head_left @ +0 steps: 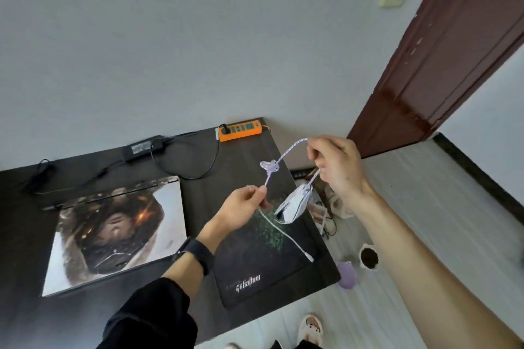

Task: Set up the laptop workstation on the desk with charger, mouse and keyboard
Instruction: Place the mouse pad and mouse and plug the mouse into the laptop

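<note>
With my left grip (244, 204) and right grip (337, 167) both pinching the knotted cable (270, 166), the mouse (293, 205) dangles above the counter (198, 195), where a hard tug might tighten the knot or drop it.

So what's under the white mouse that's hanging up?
The black mouse pad lies below the mouse, with the cable trailing over it. The desk under the pad is covered.
</note>
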`<state>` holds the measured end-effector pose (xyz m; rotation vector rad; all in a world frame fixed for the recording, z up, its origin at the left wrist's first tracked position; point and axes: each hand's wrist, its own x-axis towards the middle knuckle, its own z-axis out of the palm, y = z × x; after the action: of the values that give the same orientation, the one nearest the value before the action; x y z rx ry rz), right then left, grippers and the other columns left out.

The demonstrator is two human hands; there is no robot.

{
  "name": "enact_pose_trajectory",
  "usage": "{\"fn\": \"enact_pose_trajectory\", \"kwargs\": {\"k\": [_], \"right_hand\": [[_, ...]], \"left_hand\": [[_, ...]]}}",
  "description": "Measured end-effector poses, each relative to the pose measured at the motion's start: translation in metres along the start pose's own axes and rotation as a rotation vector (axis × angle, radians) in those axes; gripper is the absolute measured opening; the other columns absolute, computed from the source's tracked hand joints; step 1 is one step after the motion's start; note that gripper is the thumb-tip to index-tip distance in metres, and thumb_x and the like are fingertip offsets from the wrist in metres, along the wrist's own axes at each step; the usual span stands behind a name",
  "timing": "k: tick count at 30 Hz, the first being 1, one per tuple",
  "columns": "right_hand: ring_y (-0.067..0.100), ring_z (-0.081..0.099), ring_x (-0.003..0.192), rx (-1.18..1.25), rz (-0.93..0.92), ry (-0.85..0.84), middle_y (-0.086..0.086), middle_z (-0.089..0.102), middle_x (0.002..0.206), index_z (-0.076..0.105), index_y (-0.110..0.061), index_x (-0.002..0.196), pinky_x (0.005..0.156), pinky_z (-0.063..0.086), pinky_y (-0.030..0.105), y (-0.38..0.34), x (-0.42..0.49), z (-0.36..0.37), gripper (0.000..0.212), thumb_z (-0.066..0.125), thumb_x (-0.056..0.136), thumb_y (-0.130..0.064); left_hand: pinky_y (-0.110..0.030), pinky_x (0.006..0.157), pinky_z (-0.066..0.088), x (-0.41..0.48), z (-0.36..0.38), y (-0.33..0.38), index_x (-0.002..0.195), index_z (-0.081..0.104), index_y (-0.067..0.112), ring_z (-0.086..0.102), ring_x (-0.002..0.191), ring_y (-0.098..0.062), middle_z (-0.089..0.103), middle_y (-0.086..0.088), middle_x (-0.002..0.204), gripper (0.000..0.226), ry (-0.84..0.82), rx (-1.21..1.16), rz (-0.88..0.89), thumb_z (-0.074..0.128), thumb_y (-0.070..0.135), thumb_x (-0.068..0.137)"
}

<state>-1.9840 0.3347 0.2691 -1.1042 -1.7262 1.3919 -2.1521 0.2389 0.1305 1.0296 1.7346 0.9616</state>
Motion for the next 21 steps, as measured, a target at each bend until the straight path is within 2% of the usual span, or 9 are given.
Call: {"fn": "enact_pose_trajectory", "kwargs": {"k": [3,5,7,10,14,19,21], "right_hand": [[0.011,0.036,0.044,-0.259,-0.012,0.090,-0.005,0.039,0.042,0.054,-0.016,0.054,0.055,0.030,0.031,0.003,0.011,-0.001,0.035,0.056,0.086,-0.027],[0.010,0.048,0.048,-0.459,0.042,0.074,-0.005,0.051,0.045,0.058,-0.015,0.056,0.058,0.036,0.033,0.013,0.017,0.004,0.032,0.055,0.087,-0.024],[0.014,0.050,0.050,-0.555,0.110,-0.010,-0.004,0.051,0.044,0.060,-0.021,0.053,0.058,0.037,0.034,0.032,0.018,0.012,0.034,0.053,0.086,-0.025],[0.019,0.049,0.050,-0.651,0.234,-0.168,-0.004,0.048,0.039,0.058,-0.020,0.051,0.055,0.034,0.033,0.062,0.017,0.035,0.036,0.053,0.086,-0.027],[0.022,0.060,0.062,-0.816,0.287,-0.276,0.002,0.059,0.051,0.064,-0.013,0.063,0.055,0.037,0.032,0.090,0.025,0.061,0.035,0.050,0.089,-0.032],[0.032,0.065,0.078,-0.849,0.367,-0.426,0.014,0.071,0.077,0.068,-0.002,0.079,0.076,0.049,0.038,0.147,0.053,0.095,0.040,0.045,0.092,-0.032],[0.032,0.065,0.081,-0.785,0.390,-0.447,0.013,0.072,0.081,0.069,-0.003,0.081,0.076,0.048,0.037,0.172,0.067,0.109,0.042,0.044,0.097,-0.033]], "left_hand": [[-0.030,0.060,0.043,-0.001,-0.062,0.008,0.067,0.056,0.014,0.047,0.052,-0.016,0.055,-0.003,0.055,0.040,0.114,-0.161,-0.023,0.058,0.041,0.096],[-0.028,0.053,0.030,-0.008,-0.100,0.007,0.067,0.054,0.015,0.035,0.050,-0.015,0.040,0.003,0.054,0.036,0.147,-0.212,-0.041,0.064,0.037,0.094],[-0.028,0.052,0.022,-0.021,-0.126,-0.002,0.068,0.056,0.015,0.028,0.053,-0.014,0.035,0.006,0.057,0.033,0.140,-0.188,-0.068,0.066,0.034,0.093],[-0.026,0.049,0.025,-0.043,-0.149,-0.020,0.073,0.060,0.014,0.032,0.052,-0.011,0.041,0.013,0.055,0.028,0.115,-0.109,-0.083,0.067,0.033,0.092],[-0.022,0.047,0.029,-0.043,-0.156,-0.046,0.078,0.067,0.011,0.037,0.049,-0.009,0.044,0.009,0.055,0.025,0.207,-0.044,-0.145,0.070,0.033,0.089],[-0.027,0.059,0.037,-0.020,-0.133,-0.080,0.077,0.067,0.024,0.048,0.060,-0.009,0.053,0.010,0.062,0.019,0.341,0.116,-0.269,0.070,0.040,0.087],[-0.027,0.061,0.038,-0.013,-0.121,-0.086,0.082,0.067,0.025,0.050,0.065,-0.011,0.055,0.010,0.065,0.015,0.366,0.119,-0.308,0.068,0.038,0.088]]}}
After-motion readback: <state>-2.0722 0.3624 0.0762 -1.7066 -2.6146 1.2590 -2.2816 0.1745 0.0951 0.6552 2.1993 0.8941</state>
